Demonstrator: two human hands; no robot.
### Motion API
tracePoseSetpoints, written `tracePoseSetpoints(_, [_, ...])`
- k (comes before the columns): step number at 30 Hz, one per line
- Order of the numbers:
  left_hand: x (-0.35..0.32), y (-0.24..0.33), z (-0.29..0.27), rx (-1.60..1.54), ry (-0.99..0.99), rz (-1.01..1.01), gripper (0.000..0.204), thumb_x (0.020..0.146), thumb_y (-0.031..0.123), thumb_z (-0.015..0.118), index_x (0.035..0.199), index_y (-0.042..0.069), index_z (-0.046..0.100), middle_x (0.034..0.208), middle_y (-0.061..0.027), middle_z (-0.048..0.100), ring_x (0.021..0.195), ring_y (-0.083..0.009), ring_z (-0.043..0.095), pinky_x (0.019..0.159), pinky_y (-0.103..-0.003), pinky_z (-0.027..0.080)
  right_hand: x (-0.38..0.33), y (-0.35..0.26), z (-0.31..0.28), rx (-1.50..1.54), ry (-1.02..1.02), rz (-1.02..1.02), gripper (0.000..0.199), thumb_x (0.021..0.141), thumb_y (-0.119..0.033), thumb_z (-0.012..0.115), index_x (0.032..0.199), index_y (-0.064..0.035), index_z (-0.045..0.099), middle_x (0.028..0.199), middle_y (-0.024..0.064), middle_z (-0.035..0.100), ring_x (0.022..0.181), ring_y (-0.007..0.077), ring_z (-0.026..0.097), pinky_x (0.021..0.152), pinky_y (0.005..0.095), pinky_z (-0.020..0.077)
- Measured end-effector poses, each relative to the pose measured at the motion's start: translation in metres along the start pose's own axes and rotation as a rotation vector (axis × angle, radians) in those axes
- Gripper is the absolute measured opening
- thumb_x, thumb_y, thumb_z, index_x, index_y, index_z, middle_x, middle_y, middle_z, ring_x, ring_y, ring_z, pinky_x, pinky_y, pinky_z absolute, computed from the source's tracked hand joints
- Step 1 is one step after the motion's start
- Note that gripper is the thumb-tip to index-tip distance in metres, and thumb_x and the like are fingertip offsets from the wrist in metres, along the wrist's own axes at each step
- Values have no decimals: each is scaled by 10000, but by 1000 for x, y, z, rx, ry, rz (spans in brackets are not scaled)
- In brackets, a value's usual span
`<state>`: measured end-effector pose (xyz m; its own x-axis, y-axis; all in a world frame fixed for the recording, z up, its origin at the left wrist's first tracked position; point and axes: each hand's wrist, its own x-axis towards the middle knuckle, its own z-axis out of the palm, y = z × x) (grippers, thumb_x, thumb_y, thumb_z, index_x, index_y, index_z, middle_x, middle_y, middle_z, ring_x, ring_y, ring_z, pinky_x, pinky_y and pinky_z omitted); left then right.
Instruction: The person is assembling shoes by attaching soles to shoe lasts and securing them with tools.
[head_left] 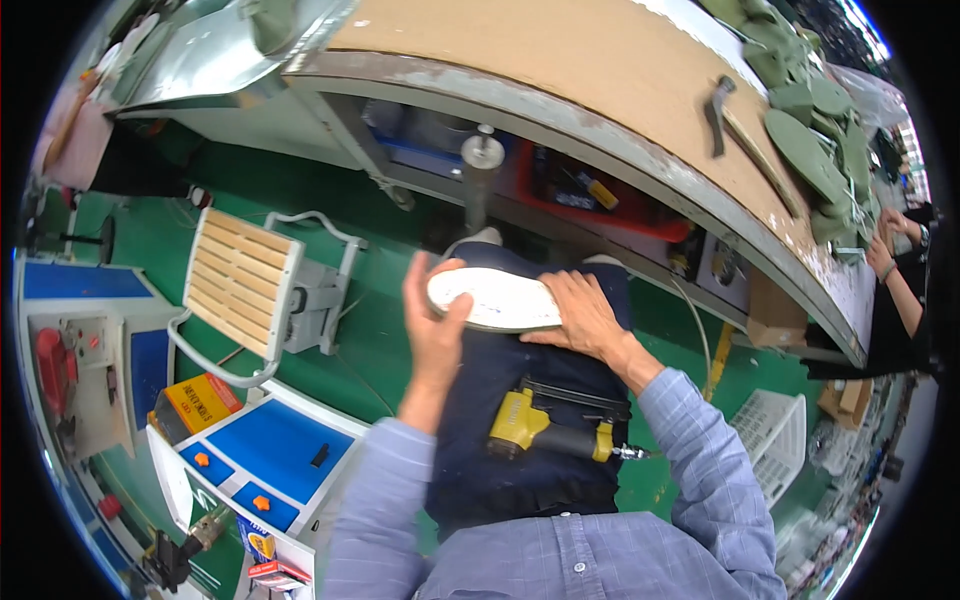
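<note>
Above my lap I hold a white shoe sole (pixel 498 297), long and rounded, with a thin dark edge along its near side. My left hand (pixel 436 325) grips its left end, thumb laid on the white face. At the other end my right hand (pixel 588 315) is closed over it, fingers pressed on top. Its underside is hidden from me. A yellow and grey air nail gun (pixel 545 430) rests across my thighs, apart from both hands, a hose fitting at its right end.
Ahead stands a workbench (pixel 560 45) bearing a hammer (pixel 750 145) and green shoe parts (pixel 815 150). Beneath it rises a metal post (pixel 481 170). A slatted chair (pixel 245 285) and blue-topped cart (pixel 275 445) stand left, a white crate (pixel 768 440) right. Another person's hands (pixel 890 240) work far right.
</note>
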<state>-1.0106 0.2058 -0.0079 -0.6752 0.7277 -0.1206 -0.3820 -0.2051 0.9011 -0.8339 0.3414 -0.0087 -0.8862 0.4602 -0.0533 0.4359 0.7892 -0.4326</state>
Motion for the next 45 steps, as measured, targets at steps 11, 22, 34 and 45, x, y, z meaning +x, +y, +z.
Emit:
tracePoseSetpoints(11, [-15,-30,35,-248,189,83,474,839,66,546,1282,28,384,1192,-164,539,1144,-286,550,1002,-405,442,-5,-35,15,117,197,-22,948,612,-347,852,1357,22,395,1251,208,512,1145,381,498,1014,484,364])
tracePoseSetpoints(22, [-18,-31,35,-179,216,137,430,836,58,499,1252,16,400,1178,-178,542,1107,-288,558,983,-411,450,-12,-34,16,94,120,24,917,646,-227,832,1399,-8,356,1285,206,488,1218,372,462,1062,542,334])
tracePoseSetpoints(34, [-4,-32,15,-285,244,127,422,857,135,426,1263,30,388,1136,-217,568,1046,-354,602,939,-457,485,-93,-17,-71,323,477,396,436,794,-94,744,1179,10,568,1164,189,604,1078,322,599,932,379,482])
tracePoseSetpoints(45, [17,16,-16,1280,-481,503,616,779,91,647,1349,5,431,1226,-201,575,1286,-390,443,1089,-482,321,-24,157,-214,-578,568,381,455,978,-359,495,1396,-183,470,1303,140,559,1226,329,495,1046,424,365])
